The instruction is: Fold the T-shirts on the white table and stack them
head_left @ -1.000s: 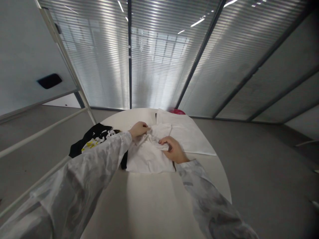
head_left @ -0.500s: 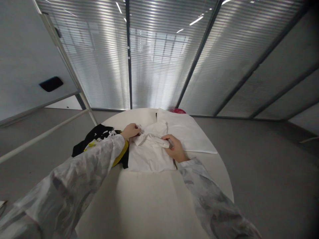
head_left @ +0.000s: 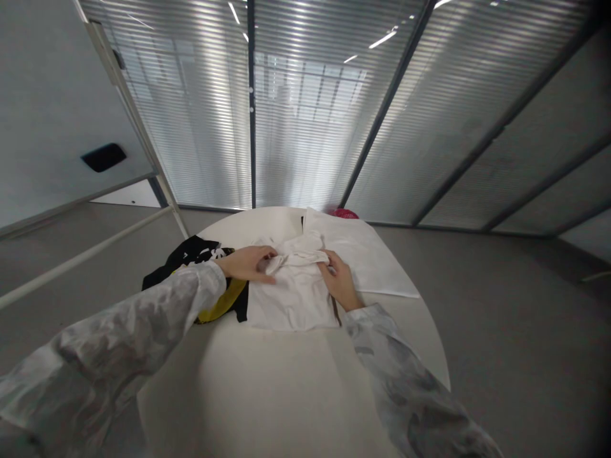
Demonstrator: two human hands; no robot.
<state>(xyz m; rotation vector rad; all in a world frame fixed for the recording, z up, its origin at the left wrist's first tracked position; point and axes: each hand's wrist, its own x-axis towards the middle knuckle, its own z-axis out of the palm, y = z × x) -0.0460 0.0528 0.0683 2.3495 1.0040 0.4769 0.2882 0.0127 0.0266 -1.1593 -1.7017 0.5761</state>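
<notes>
A white garment (head_left: pixel 291 302) lies on the round white table (head_left: pixel 267 388), with a gathered fold running across its upper part. The exact kind of garment is hard to make out. My right hand (head_left: pixel 340 280) pinches the right end of that fold between thumb and fingers. At the fold's left end is my left hand (head_left: pixel 248 262), its thumb spread away from the fingers and the fingertips over the cloth. Under and beside my left wrist sits a black garment with yellow and white parts (head_left: pixel 191 251), partly covered by my sleeve.
A flat white sheet or cloth (head_left: pixel 382 270) covers the table's right rear. Behind it shows a red object (head_left: pixel 344 214) at the table's far edge. A blind-covered glass partition (head_left: pixel 300 146) stands beyond, and a pale metal rail (head_left: pixel 95 254) runs along the left.
My left hand has opened its thumb away from the fingers and come slightly nearer. The right hand has moved up a little with the fold's end, and the fold lies straighter across.
</notes>
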